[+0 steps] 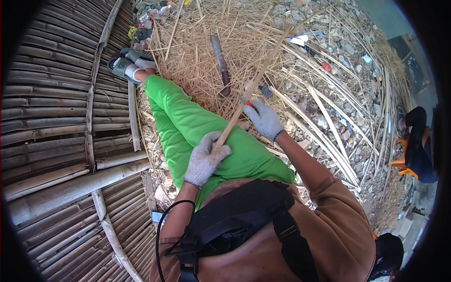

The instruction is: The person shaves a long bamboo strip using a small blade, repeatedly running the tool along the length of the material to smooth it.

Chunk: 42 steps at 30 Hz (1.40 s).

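My left hand (206,157), in a pale knitted glove, is closed round the lower end of a long, light-brown bamboo strip (237,113). The strip slants up and away to the right over my green trousers (197,108). Against its right side is my right hand (264,121), gloved too and closed on a small red-handled knife (248,104). Its short blade shows only in part beside the strip. Beyond my hands a machete (221,63) with a dark handle lies on the shavings.
Straw-like shavings (188,51) cover the ground ahead. Long pale bamboo strips (324,120) lie over rubble on the right. A slatted bamboo wall (51,113) stands close on the left. At the far right another person's leg (416,136) shows beside an orange stool (401,162).
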Each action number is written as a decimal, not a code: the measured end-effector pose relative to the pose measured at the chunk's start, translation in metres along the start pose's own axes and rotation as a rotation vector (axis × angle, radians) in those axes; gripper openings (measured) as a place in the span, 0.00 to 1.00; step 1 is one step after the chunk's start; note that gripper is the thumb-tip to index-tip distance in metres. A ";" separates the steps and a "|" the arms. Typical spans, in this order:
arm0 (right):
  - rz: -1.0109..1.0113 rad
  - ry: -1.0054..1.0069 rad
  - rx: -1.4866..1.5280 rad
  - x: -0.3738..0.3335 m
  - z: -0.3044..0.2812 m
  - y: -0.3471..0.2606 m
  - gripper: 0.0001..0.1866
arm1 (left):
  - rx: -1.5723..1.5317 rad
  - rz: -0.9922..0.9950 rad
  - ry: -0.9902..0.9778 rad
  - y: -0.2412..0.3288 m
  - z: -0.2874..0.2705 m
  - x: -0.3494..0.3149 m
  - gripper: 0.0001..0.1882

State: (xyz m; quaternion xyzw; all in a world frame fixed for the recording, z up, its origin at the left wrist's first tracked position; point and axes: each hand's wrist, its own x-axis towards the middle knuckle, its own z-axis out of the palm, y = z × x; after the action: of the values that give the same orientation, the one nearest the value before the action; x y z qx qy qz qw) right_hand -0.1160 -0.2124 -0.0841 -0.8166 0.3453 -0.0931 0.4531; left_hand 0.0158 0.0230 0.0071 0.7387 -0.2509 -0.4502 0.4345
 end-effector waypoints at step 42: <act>-0.156 -0.008 -0.426 0.027 -0.049 0.009 0.32 | -1.142 -0.402 -0.366 -0.002 0.002 0.004 0.17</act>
State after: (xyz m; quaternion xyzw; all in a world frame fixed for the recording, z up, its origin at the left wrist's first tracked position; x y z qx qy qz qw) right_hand -0.1232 -0.2667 -0.0678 -0.9184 0.2910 -0.0498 0.2633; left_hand 0.0156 0.0203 0.0036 0.3342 0.1024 -0.7048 0.6173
